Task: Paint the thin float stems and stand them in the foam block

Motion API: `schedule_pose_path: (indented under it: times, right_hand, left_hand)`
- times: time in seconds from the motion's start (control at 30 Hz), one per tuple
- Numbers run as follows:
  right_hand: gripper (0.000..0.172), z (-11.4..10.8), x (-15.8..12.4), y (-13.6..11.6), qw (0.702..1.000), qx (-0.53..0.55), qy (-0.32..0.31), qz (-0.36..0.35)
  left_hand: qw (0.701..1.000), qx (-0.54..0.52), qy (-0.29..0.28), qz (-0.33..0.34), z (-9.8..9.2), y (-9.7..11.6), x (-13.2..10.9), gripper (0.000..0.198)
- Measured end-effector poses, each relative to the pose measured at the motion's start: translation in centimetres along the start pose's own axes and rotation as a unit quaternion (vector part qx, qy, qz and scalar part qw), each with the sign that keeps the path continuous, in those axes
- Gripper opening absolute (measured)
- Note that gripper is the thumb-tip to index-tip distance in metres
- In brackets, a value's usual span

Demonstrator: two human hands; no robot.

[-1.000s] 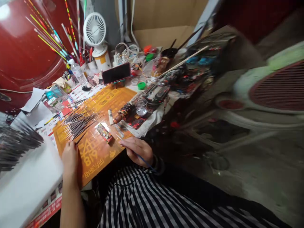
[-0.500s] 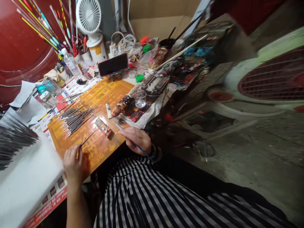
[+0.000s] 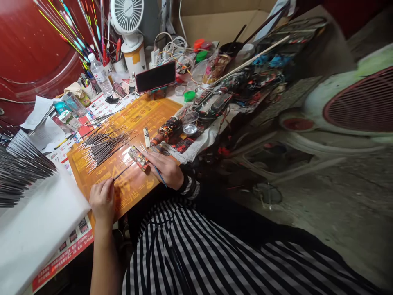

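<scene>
My left hand is closed on one end of a thin dark stick at the front of the orange mat. The stick's far end reaches a small paint-speckled block. In my closed right hand is a slim blue-handled paintbrush. Its tip points toward the block, but the fingers partly hide it. A pile of similar dark sticks with pale ends lies on the mat beyond my left hand.
White foam bearing many upright dark sticks stands at left. A phone, a white fan and a water bottle line the back. Paint-stained jars and a clear cup sit at right.
My right hand has moved in toward the block with the brush. My left hand still holds the stick. The camera view has shifted slightly.
</scene>
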State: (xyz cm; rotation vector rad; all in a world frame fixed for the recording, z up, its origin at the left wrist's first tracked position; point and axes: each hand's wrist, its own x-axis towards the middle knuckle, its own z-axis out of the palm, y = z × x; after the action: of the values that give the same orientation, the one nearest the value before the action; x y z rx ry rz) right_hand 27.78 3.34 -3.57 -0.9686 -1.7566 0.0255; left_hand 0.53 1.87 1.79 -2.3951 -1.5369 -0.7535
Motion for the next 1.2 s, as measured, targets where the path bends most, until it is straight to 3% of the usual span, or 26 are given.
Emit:
schedule_pose_path:
  times: [0.13, 0.3, 0.57, 0.83, 1.2]
  right_hand:
    - [0.057, 0.1, 0.0, 0.1, 1.0, -0.013, -0.009, 0.005]
    - [0.06, 0.5, -0.3, 0.4, 0.999, -0.027, 0.027, 0.001]
    - [0.052, 0.0, -0.3, 0.1, 0.999, -0.025, 0.014, 0.034]
    - [0.048, -2.1, -2.5, 2.3, 0.994, -0.025, 0.075, -0.08]
    - [0.049, -1.5, -3.2, 2.9, 0.994, -0.041, 0.06, -0.079]
  left_hand:
    - [0.999, -0.01, 0.026, 0.025, 0.0, -0.5, -0.4, 0.024]
    - [0.997, -0.013, 0.072, 0.032, -0.1, -0.9, -1.1, 0.018]
    - [0.997, -0.034, 0.066, 0.003, 0.2, -1.0, -1.2, 0.016]
    - [0.998, -0.03, 0.06, 0.0, 0.5, -1.0, -1.2, 0.017]
    - [0.997, -0.035, 0.07, 0.013, 0.3, -0.7, -1.1, 0.014]
